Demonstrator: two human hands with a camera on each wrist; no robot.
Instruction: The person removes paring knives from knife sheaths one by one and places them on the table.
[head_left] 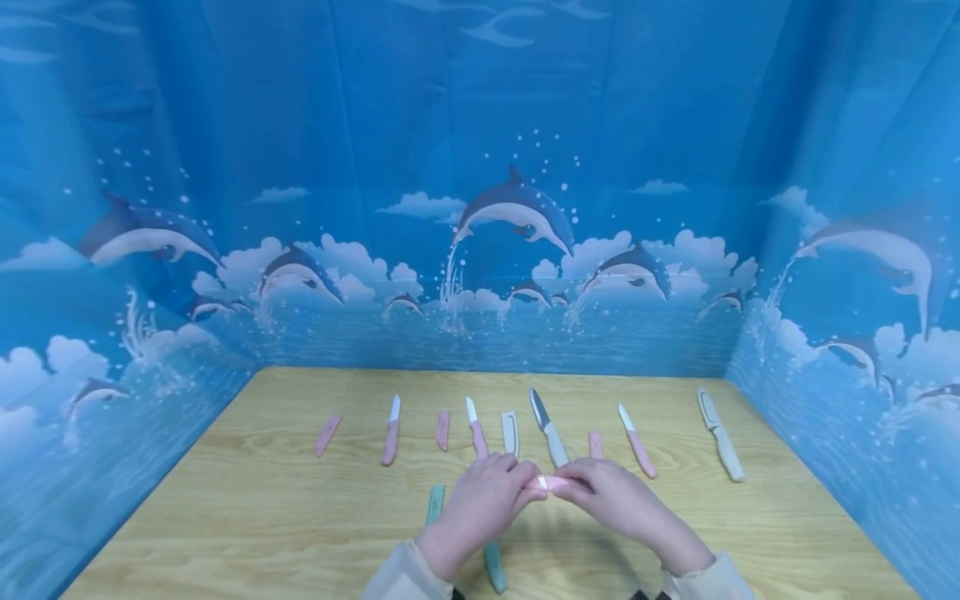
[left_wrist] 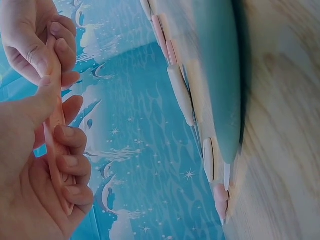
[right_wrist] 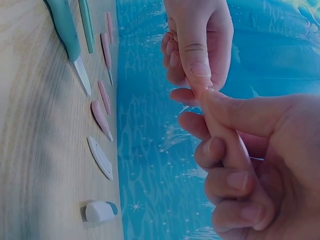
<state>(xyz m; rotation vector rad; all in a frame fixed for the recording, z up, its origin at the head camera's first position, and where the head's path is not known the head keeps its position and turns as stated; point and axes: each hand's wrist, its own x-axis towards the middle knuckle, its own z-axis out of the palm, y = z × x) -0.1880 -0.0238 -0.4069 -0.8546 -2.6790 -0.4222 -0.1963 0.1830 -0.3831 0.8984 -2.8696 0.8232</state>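
Above the table my left hand (head_left: 483,496) grips a pink knife sheath (left_wrist: 54,147), its fingers curled along it. My right hand (head_left: 615,496) holds the smooth pink handle of a paring knife (right_wrist: 233,152), thumb pressed near its front end. The two pieces lie end to end, with a short pale stretch between the hands; how far the blade sits in the sheath is hidden by the fingers. Below my left wrist lie a green knife (head_left: 495,567) and a green sheath (head_left: 435,502), both partly covered by the arm in the head view.
Along the back lie pink sheaths (head_left: 328,435), pink knives (head_left: 391,430), a white sheath (head_left: 510,432), a white-handled knife with a dark blade (head_left: 555,442) and, at right, a white knife in its sheath (head_left: 720,433). Blue dolphin-print curtains (head_left: 375,333) border the wooden table (head_left: 262,517).
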